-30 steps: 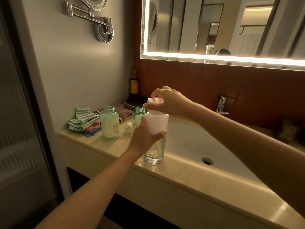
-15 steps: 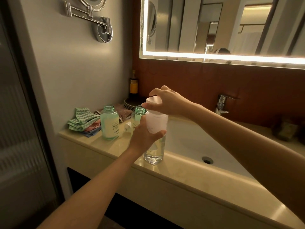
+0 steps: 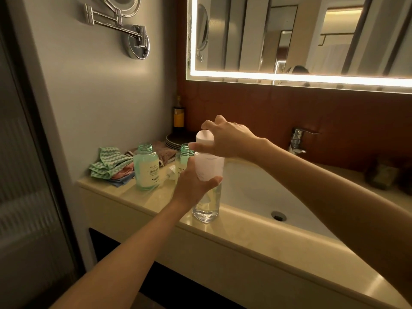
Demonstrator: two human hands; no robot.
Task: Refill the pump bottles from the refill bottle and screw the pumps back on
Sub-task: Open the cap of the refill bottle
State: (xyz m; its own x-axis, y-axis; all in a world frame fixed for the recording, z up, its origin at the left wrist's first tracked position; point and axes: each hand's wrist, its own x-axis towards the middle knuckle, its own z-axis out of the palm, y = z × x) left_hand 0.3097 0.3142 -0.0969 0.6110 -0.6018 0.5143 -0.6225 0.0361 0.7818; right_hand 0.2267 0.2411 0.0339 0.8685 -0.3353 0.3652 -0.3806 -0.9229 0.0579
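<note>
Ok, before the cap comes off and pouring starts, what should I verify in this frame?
1. Refill bottle stands on the counter edge, gripped by the left hand: ok.
2. Right hand grips its white cap: ok.
3. White cap already loosened: cannot tell.
4. Pump bottle by the cloths and pump bottle behind the left hand upright, necks open: ok.
5. One white pump lies between them: ok.
6. Second pump's whereabouts: cannot tell.
</note>
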